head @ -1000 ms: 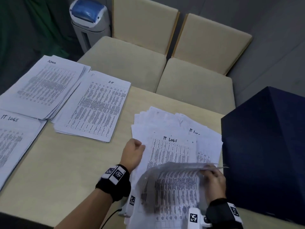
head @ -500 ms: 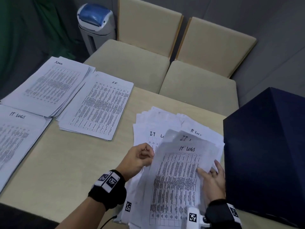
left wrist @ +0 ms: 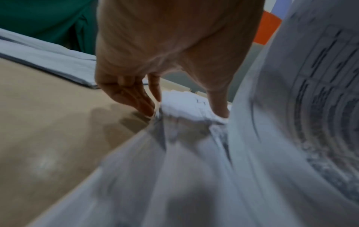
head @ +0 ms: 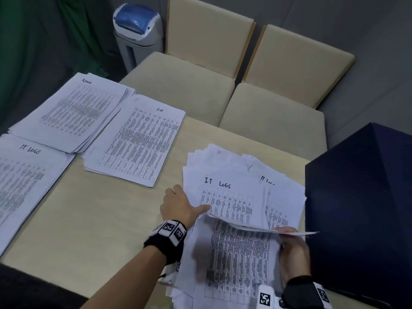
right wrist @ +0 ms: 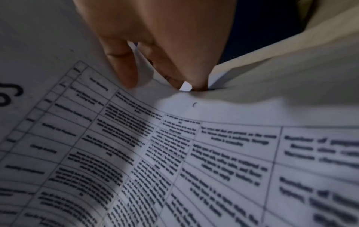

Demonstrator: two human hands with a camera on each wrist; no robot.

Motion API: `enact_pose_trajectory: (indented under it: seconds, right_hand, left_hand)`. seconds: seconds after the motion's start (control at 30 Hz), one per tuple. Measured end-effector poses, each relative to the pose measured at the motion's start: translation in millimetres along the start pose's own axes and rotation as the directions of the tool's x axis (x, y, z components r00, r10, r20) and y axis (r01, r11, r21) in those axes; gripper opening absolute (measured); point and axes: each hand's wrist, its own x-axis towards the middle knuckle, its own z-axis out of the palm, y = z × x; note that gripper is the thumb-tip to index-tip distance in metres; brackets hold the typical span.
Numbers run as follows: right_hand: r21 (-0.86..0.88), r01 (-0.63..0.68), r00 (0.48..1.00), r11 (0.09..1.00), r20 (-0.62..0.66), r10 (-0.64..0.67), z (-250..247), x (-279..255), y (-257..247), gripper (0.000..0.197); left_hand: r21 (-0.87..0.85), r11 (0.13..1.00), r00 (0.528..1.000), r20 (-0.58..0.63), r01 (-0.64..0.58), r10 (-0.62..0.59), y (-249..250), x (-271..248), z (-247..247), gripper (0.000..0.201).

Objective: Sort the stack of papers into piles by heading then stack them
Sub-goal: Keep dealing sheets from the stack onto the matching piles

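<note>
Curling over the right hand [head: 294, 253]'s grip (edge-on): sheet [head: 243, 259].

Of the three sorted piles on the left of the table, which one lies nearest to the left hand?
The HR pile. It lies just across bare table from the left hand; the Admin pile and IT Logs pile lie farther left.

Bare table [head: 93, 219] left; dark box [head: 361, 208] blocks right.
</note>
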Motion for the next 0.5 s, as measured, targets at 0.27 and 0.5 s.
enact_pose_trajectory:
  seconds: [0.27,0.5]
  right_hand:
    - [0.151,0.017,0.991,0.988,-0.136,0.004,1,8,-5,0.047]
    - [0.174,0.017,0.996,0.985,0.088,-0.033,14,11,-17,0.01]
  left_hand:
    - [-0.293,0.955,0.988,-0.152,-0.04,-0.005,-22,4,-7,0.041]
    - [-0.817,0.506,0.932,-0.101,-0.278,0.348,-2,-29,-43,0.045]
